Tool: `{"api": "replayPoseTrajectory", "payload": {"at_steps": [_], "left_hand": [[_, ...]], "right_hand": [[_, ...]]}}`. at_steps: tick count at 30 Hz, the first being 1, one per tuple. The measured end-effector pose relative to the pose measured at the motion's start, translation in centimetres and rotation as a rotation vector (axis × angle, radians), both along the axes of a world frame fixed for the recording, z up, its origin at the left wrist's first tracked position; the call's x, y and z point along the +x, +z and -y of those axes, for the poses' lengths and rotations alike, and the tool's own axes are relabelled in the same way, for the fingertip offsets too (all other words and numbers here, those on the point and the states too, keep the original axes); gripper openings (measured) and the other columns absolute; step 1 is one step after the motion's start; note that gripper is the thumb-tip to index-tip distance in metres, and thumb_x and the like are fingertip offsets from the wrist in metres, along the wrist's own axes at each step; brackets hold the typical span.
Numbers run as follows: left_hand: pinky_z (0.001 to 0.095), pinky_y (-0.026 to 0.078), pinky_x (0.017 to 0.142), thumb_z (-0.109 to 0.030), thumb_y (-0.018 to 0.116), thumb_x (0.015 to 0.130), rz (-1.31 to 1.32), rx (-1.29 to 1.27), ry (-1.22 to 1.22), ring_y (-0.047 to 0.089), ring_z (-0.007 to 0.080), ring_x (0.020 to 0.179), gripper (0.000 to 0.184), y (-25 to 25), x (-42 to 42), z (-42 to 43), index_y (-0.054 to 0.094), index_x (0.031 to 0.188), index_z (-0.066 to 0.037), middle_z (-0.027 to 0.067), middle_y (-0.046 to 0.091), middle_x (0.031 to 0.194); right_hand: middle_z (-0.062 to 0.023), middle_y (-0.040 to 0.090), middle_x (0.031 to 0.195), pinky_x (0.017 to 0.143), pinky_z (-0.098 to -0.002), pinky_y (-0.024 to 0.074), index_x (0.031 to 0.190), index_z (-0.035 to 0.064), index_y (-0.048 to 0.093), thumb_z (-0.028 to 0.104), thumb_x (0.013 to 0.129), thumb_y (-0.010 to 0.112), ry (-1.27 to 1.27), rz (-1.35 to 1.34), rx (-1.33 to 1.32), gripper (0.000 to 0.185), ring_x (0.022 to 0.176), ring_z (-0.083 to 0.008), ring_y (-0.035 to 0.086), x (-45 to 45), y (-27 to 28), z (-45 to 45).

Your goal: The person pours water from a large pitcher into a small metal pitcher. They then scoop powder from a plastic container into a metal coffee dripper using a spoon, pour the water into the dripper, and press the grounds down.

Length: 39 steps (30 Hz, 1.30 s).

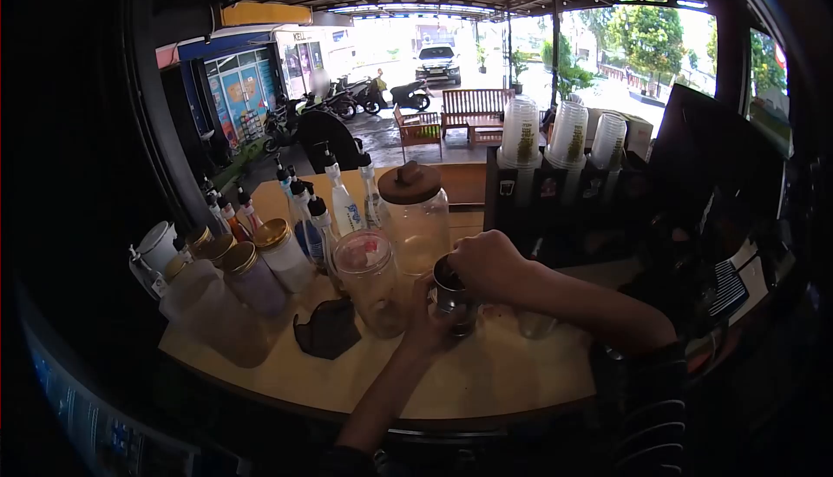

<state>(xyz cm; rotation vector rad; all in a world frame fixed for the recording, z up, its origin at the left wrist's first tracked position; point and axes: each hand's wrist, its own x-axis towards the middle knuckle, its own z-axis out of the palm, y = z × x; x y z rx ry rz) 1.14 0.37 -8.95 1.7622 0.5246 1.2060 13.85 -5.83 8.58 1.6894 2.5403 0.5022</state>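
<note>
Silvery cup (452, 300) — dark brown jar lid (411, 188), black sleeve (649, 429) striped white — tan counter (512, 377).

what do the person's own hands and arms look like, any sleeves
The left hand and right hand are ungloved, wrists and forearms bare. The right sleeve is dark with thin pale stripes; the left sleeve shows just a dark edge, too dim to tell any pattern.

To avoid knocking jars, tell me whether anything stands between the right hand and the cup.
Nothing visible does: the right hand is at the mouth of the cup, which the left hand holds. The brown-lidded jar stands beyond them, not between.
</note>
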Motion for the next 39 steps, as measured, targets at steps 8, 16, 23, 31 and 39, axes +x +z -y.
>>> {"api": "replayPoseTrajectory", "payload": {"at_steps": [8,16,23,31,39], "left_hand": [[0.0376,0.041,0.099,-0.022,0.083,0.064,-0.153,0.227,0.241,0.048,0.0275,0.117,0.079,2.9,-0.3,1.1,0.040,0.126,0.001,0.0159,0.048,0.122],[0.0359,0.049,0.087,-0.032,0.088,0.058,-0.179,0.064,0.288,0.060,0.0255,0.102,0.082,5.3,1.2,1.8,0.046,0.120,0.001,0.0146,0.058,0.110],[0.0320,0.051,0.086,-0.028,0.088,0.054,-0.247,0.031,0.285,0.063,0.0217,0.099,0.077,7.8,0.4,2.5,0.052,0.117,0.000,0.0139,0.064,0.106],[0.0326,0.049,0.090,-0.017,0.084,0.052,-0.264,0.147,0.185,0.062,0.0218,0.101,0.075,8.8,-0.4,0.2,0.052,0.120,-0.005,0.0108,0.064,0.109],[0.0336,0.046,0.095,-0.014,0.082,0.052,-0.401,0.217,0.044,0.059,0.0217,0.107,0.082,11.3,-1.4,-0.8,0.049,0.127,-0.006,0.0112,0.059,0.118]], "right_hand": [[-0.0080,0.064,0.082,0.064,-0.0350,0.0535,0.079,0.0108,0.068,0.017,0.067,0.068,-0.047,-0.015,0.014,0.014,0.077,-0.0250,0.067,1.3,-1.7,-1.6],[-0.0074,0.064,0.088,0.079,-0.0381,0.0495,0.085,0.0097,0.068,0.007,0.073,0.061,0.113,-0.182,0.029,0.014,0.089,-0.0264,0.064,3.1,-1.4,-0.9],[-0.0046,0.062,0.089,0.079,-0.0388,0.0469,0.084,0.0116,0.068,0.008,0.074,0.061,0.208,-0.216,0.016,0.013,0.090,-0.0233,0.062,4.2,-1.4,-0.6],[-0.0012,0.058,0.088,0.081,-0.0351,0.0357,0.084,0.0151,0.068,0.005,0.071,0.060,0.249,-0.208,0.155,0.019,0.093,-0.0158,0.058,4.7,-1.2,0.3],[-0.0007,0.058,0.090,0.084,-0.0355,0.0370,0.081,0.0150,0.068,0.009,0.072,0.060,0.269,-0.162,0.289,0.013,0.092,-0.0157,0.055,5.4,-1.1,0.3]]}}
